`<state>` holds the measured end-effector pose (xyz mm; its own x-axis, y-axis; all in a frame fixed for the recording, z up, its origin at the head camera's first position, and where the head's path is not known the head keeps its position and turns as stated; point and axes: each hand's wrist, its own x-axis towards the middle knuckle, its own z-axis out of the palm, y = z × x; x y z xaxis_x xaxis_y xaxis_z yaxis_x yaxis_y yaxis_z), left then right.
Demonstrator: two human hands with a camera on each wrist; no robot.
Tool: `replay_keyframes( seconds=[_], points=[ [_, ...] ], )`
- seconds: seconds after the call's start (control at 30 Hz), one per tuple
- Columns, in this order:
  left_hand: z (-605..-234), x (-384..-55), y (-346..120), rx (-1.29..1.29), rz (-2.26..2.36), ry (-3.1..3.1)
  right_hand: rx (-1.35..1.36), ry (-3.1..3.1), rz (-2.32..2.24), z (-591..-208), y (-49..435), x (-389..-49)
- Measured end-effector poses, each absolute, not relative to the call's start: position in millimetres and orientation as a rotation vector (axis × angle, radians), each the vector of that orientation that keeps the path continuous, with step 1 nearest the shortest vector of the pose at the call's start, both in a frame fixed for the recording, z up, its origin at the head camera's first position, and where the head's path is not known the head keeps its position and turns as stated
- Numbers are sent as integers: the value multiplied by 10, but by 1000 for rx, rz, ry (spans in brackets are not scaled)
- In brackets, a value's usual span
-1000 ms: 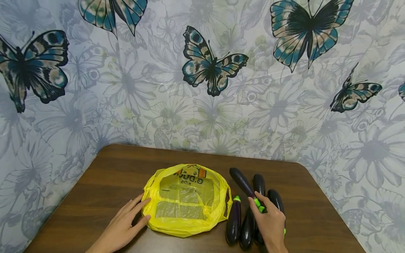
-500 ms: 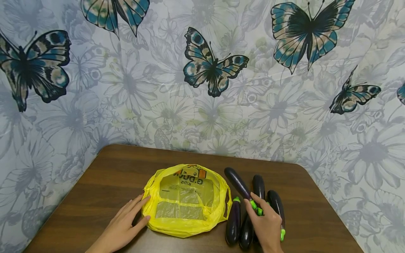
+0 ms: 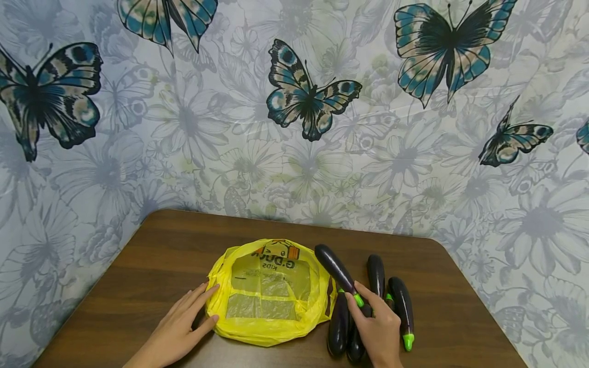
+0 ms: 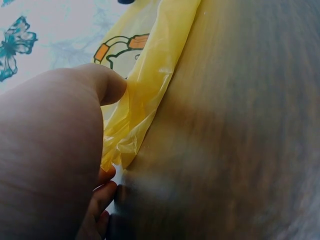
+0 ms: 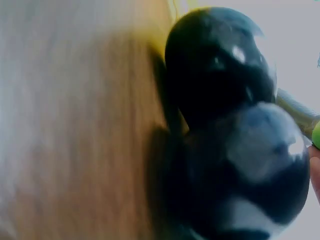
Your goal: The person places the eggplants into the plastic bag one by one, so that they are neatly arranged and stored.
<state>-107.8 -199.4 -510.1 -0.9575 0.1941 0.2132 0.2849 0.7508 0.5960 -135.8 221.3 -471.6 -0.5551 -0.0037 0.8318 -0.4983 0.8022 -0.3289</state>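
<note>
An eggplant [image 3: 335,267], pinched at its green stem end [image 3: 359,300] by the right grip [image 3: 376,322], overlaps the right edge of the yellow bag [image 3: 262,335] in head view. The bag sits open on the bench [image 3: 179,245], printed inner wall [image 3: 270,278] visible; the left grip [image 3: 183,318], fingers relaxed, touches its left side.

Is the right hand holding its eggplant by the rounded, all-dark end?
No, the fingers of the right hand pinch the eggplant near its green cap, its rounded end pointing away.
</note>
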Motion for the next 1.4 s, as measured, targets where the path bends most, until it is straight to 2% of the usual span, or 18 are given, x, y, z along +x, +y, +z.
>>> replay_keyframes(
  seconds=[0.4,1.4],
  points=[
    [-5088,-1070,-1996,-385,-1006,-2814,485,-2040,774,-4756,2068,-1341],
    [-5093,-1061,-2009,-372,-967,-2849,497,-2134,866,-4804,1741,-1268]
  ],
)
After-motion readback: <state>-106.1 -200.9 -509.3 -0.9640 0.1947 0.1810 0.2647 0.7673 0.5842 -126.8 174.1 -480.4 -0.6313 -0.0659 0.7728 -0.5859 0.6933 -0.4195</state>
